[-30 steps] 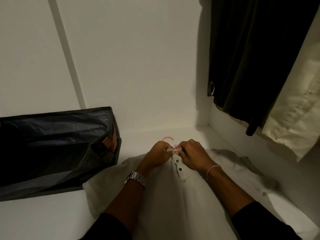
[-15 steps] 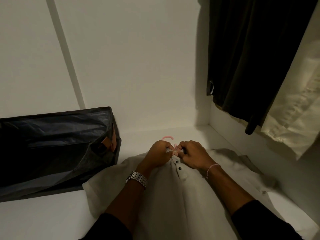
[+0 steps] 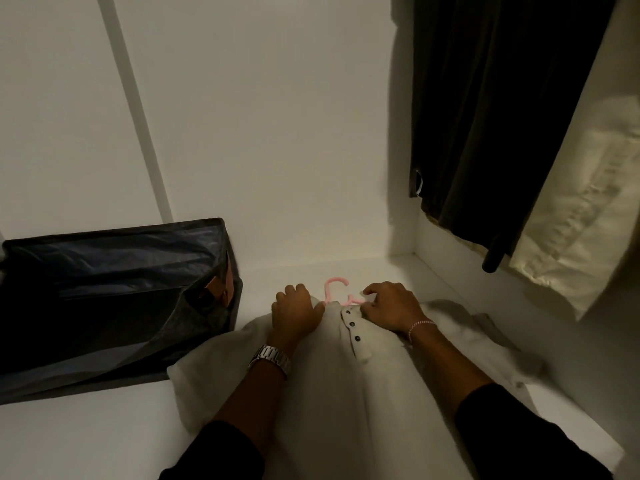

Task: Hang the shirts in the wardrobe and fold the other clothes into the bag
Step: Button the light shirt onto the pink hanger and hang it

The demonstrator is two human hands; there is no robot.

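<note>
Head view: shirt [image 3: 346, 393] lies flat on wardrobe floor [image 3: 86, 438], long axis 6 to 12 o'clock, collar at 12. Pink hanger [image 3: 334, 289] hook pokes out past collar, between the hands. Left hand [image 3: 296, 313] grips collar fabric at 9 o'clock of hook; right hand [image 3: 388, 308] pinches it at 3. Hands apart, about equally near. Bag [image 3: 114, 299] at 9 o'clock.
</note>
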